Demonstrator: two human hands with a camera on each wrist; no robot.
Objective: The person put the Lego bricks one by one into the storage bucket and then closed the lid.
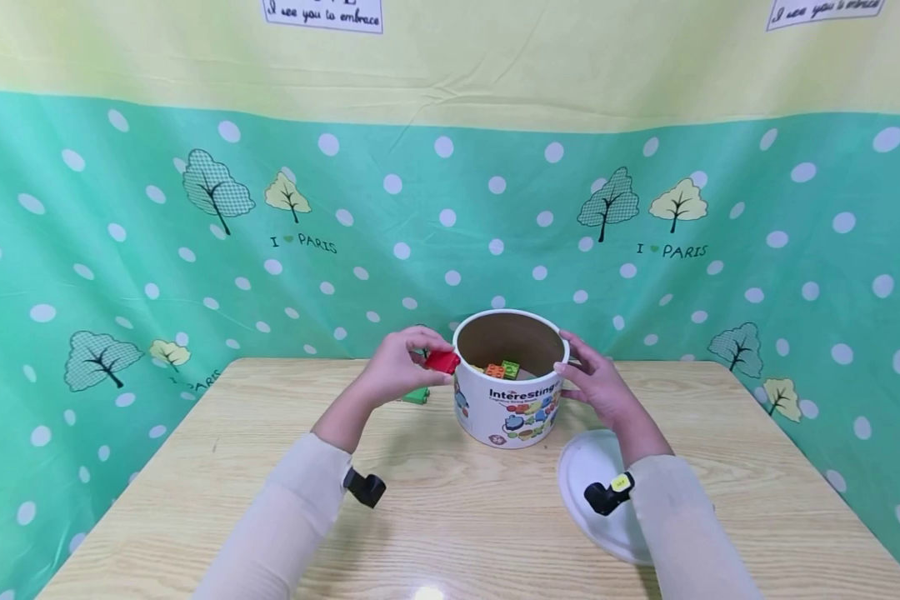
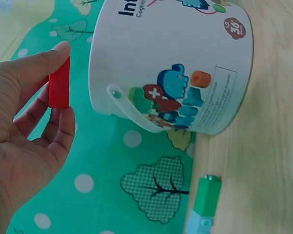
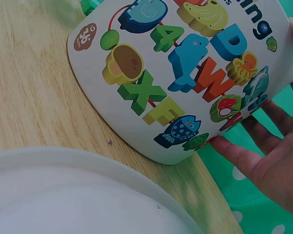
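A thin, red, rectangular block (image 1: 442, 361) is pinched in the left hand (image 1: 401, 368). It is clamped between thumb and fingertips, and the digits are parted only by the block itself; the remaining fingers are loosely bent, as seen from the left wrist. The block is held up at the left side of the rim of a white, round bucket (image 1: 471, 408) with printed toy pictures; whether the rim is touched cannot be told.

The bucket's right side is touched by the right hand (image 1: 602, 387). Its fingers are spread well apart and only slightly bent, with tips laid against the wall; the thumb is placed near the rim, on the side nearer the person.

Inside the bucket, an orange studded block (image 1: 495, 372) and a lime-green studded block (image 1: 510, 369) can be seen side by side. A white strap handle (image 2: 133, 109) is fixed to the bucket's outer wall.

A darker green studded block (image 1: 416, 396) is left on the light wood-grain table (image 1: 435, 517), below the left hand, with a light blue block (image 2: 200, 223) set against its end. A white, round lid (image 1: 579, 483) is laid flat on the table, partly hidden under the right forearm.
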